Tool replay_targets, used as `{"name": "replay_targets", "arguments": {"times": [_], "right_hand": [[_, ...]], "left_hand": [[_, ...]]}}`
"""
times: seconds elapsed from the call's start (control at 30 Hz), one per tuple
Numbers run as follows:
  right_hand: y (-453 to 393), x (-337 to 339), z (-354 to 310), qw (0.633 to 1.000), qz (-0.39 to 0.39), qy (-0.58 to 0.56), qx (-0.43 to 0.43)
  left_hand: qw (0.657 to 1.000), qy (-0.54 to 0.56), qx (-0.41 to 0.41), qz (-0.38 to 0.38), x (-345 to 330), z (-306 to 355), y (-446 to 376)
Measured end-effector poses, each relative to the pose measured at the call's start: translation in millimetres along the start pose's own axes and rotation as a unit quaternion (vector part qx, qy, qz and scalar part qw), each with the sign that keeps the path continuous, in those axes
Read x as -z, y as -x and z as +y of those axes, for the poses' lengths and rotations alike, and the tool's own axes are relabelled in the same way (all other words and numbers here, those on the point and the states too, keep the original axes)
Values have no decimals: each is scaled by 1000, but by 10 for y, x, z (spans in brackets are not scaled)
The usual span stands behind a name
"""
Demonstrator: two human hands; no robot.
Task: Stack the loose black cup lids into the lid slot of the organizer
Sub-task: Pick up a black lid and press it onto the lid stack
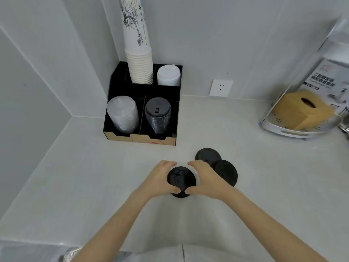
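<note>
Both hands are cupping one small pile of black lids [181, 179] between them: your left hand [161, 178] is curling round its 9 o'clock rim, your right hand [206, 179] round its 3 o'clock rim, thumbs pinching in at 6 o'clock, fingers spread and arched over the top. From the pile, the organizer [141, 138] is sitting well apart at 11 o'clock, backed into the wall corner. Its near-right slot is already holding a stack of black lids [158, 115]; clear lids [121, 114] are filling the near-left one, with paper cups [138, 52] and white lids [168, 75] behind. Two more loose lids [225, 172] are lying overlapped on the counter [264, 186] at 2 o'clock, just beside your right hand.

These look like thin, light moulded plastic, probably slick and springy, so a hard squeeze could buckle them. Grip opposite rims, keeping the pile level so nested lids aren't sliding apart.
</note>
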State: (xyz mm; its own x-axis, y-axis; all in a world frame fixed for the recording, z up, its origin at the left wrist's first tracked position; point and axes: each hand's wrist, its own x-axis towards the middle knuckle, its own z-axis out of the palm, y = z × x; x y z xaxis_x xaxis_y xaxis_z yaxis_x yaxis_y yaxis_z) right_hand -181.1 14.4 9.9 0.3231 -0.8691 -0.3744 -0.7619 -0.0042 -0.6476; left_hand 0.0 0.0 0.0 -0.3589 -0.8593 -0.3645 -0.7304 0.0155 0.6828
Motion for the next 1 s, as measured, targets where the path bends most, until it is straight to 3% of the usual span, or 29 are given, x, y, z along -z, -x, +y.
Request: {"name": "replay_targets", "arguments": {"times": [0.33,0.67,1.0], "right_hand": [[-67,-224,114,998,48,-37,-23],[-98,22,-20,996,65,-63,2],[-254,414,-323,986,133,-85,52]], "left_hand": [[998,28,-20,54,-147,-35,6],[997,49,-28,57,113,69,-10],[983,80,-74,145,551,215,-122]]}}
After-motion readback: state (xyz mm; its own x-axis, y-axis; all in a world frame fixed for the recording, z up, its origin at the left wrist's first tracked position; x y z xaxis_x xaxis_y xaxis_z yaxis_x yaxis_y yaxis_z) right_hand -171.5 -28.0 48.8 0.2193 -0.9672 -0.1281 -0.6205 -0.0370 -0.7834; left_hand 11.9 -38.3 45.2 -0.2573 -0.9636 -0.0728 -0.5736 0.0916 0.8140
